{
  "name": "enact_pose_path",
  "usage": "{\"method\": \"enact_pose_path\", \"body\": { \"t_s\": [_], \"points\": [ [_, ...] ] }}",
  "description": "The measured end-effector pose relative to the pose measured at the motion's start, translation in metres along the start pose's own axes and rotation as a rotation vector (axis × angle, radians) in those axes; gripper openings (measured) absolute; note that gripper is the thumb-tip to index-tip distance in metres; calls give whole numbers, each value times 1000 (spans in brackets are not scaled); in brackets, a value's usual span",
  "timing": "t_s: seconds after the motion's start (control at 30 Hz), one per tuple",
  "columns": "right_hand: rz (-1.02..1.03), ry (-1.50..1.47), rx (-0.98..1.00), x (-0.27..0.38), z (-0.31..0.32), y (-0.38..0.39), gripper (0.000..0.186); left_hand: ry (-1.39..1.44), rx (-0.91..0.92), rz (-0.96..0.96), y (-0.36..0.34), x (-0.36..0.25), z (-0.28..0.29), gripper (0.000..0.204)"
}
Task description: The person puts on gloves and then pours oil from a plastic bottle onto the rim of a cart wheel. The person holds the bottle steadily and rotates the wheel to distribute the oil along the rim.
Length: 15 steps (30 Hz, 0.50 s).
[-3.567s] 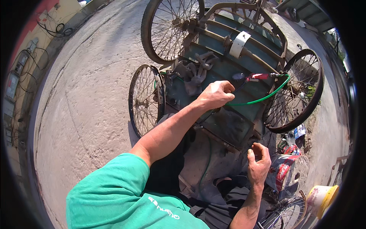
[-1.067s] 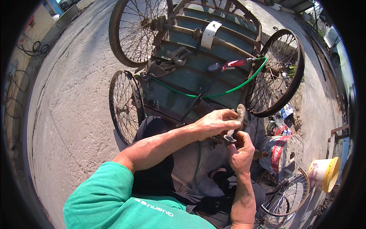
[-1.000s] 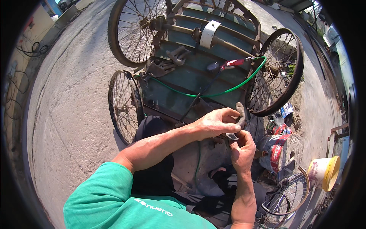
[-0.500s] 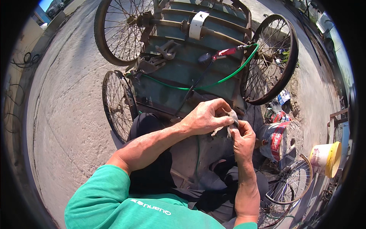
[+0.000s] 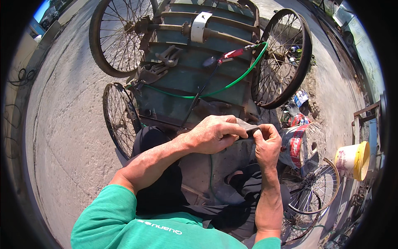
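Observation:
Between my two hands a piece of grey-brown cloth (image 5: 246, 125) is stretched, its edge pinched by both; how it is shaped underneath is hidden. My left hand (image 5: 217, 133) grips its left end with curled fingers. At the right end, the thumb and fingers of my right hand (image 5: 267, 145) are closed on it. Beyond them lies an upturned dark-green metal cart (image 5: 166, 96) with spoked wheels. On its underside rest grey work gloves (image 5: 159, 68) and a red air tool (image 5: 232, 54) with a round dark head, joined to a green hose (image 5: 238, 85).
Large spoked wheels (image 5: 307, 50) stand up at the cart's sides. To my right are a dirty bucket with a red band (image 5: 296, 145), a white-and-yellow bucket (image 5: 348, 162) and a loose wheel rim (image 5: 336, 182). Concrete ground (image 5: 66, 124) stretches along the left.
The cloth has gone from bunched up between my fingers to pulled out flat. My left hand has turned over and moved slightly left and down. The whole view has shifted a little.

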State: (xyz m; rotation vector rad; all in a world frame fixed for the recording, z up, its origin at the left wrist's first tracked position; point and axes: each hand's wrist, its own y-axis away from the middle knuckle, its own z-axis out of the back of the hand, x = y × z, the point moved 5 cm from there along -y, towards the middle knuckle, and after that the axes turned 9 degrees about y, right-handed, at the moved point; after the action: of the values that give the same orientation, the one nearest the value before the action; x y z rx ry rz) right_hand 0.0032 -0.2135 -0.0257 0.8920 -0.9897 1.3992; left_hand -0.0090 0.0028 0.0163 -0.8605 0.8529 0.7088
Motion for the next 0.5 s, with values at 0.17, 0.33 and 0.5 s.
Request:
{"method": "enact_pose_path", "body": {
  "t_s": [0.17, 0.33, 0.5],
  "points": [
    [-3, -134, 98, 19, -27, 22, 15, -331, -41, 201, 6, 32, -17, 27],
    [374, 133, 150, 38, -51, 45, 19, -134, -175, 468, -2, 56, -18, 25],
    [542, 411, 139, 37, -64, 53, 23, 1002, -390, 779, -5, 66, -28, 22]
  ]
}}
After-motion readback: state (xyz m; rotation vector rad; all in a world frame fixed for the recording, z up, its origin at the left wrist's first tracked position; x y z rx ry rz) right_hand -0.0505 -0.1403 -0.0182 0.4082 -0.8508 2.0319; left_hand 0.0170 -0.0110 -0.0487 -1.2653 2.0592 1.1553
